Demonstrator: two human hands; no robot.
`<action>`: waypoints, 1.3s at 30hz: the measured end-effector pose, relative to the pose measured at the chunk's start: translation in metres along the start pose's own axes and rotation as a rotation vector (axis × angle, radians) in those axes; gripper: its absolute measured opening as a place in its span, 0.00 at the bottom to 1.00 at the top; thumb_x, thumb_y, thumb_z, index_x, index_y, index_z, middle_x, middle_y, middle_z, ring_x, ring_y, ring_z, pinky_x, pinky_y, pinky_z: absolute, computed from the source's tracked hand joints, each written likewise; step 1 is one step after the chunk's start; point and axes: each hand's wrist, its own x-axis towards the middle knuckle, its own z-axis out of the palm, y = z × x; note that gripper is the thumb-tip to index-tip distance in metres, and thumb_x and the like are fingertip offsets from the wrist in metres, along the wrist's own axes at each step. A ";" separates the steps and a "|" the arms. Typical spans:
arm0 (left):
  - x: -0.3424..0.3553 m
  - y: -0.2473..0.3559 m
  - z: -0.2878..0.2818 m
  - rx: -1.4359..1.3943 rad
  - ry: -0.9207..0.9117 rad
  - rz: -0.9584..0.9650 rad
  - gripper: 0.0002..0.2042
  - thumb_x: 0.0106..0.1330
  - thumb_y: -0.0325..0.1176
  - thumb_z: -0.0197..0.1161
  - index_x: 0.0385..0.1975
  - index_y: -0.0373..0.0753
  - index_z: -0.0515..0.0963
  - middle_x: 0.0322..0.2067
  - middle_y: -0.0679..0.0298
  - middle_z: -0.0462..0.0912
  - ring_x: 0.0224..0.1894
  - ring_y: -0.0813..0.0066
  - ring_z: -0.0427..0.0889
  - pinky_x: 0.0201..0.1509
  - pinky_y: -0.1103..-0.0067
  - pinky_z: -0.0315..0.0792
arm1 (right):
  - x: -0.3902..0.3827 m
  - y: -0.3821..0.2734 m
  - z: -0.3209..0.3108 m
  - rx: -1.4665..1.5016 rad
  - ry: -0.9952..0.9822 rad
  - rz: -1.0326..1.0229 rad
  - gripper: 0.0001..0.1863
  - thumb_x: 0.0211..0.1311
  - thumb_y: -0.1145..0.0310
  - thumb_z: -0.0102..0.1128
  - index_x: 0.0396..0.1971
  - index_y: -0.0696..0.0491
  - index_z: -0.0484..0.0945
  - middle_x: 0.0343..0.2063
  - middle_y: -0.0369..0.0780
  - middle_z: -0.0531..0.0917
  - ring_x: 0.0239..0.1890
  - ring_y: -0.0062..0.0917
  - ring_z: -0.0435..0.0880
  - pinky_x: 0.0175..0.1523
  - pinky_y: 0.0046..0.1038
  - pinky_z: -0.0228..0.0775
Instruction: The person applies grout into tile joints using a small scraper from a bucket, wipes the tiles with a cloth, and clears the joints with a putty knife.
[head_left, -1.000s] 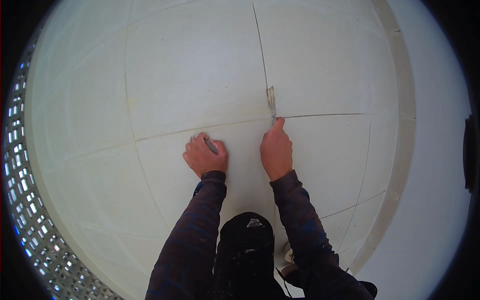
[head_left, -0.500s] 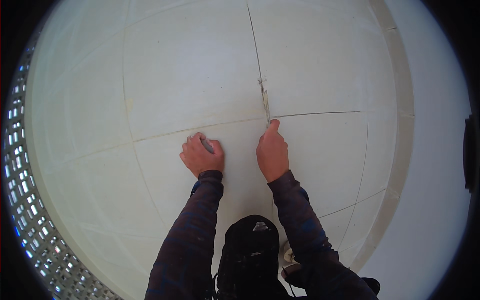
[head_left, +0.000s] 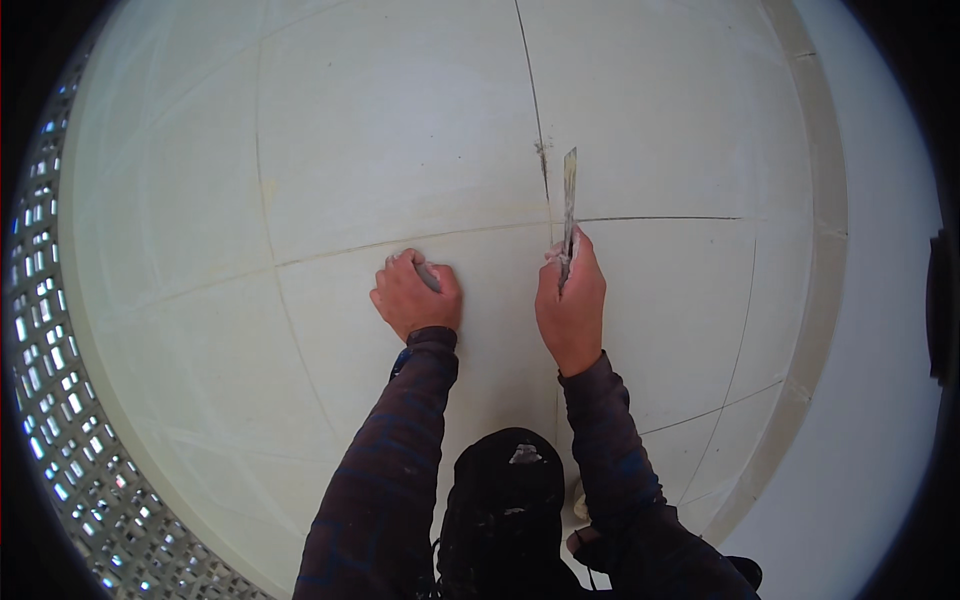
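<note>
Faintly blue-patterned dark sleeves [head_left: 375, 490] go with black trousers [head_left: 500, 545] bearing pale smudges [head_left: 525, 454]

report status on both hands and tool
Left hand closed on grey object, partly hidden. Right hand gripping narrow-bladed tool. Dark crumbs at tile joint ahead.

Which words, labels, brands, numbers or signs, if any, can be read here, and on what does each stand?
None can be read.
The floor tiles, the thin tool in the right hand and the grey object in the left hand show no legible lettering.
The pale mark on the dark knee looks like a smear, not print.
</note>
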 end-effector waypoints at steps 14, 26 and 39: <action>0.000 0.001 -0.002 -0.003 0.000 -0.001 0.10 0.59 0.36 0.60 0.39 0.43 0.77 0.40 0.64 0.79 0.45 0.59 0.77 0.51 0.63 0.65 | 0.065 -0.009 0.013 -0.174 0.075 -0.154 0.19 0.78 0.73 0.47 0.62 0.66 0.74 0.36 0.53 0.84 0.34 0.45 0.83 0.43 0.39 0.76; 0.002 0.001 -0.003 -0.012 -0.021 -0.020 0.10 0.59 0.37 0.61 0.39 0.42 0.78 0.39 0.62 0.80 0.46 0.57 0.77 0.51 0.63 0.65 | 0.066 0.011 0.028 -0.153 0.086 -0.132 0.19 0.78 0.72 0.49 0.61 0.66 0.75 0.27 0.49 0.80 0.27 0.36 0.80 0.38 0.33 0.75; 0.003 0.001 -0.003 -0.021 -0.014 -0.006 0.11 0.59 0.36 0.61 0.40 0.43 0.77 0.40 0.63 0.80 0.45 0.58 0.77 0.50 0.63 0.65 | 0.030 0.007 0.019 -0.211 0.017 0.032 0.18 0.77 0.73 0.49 0.60 0.66 0.76 0.47 0.57 0.86 0.47 0.51 0.87 0.52 0.41 0.80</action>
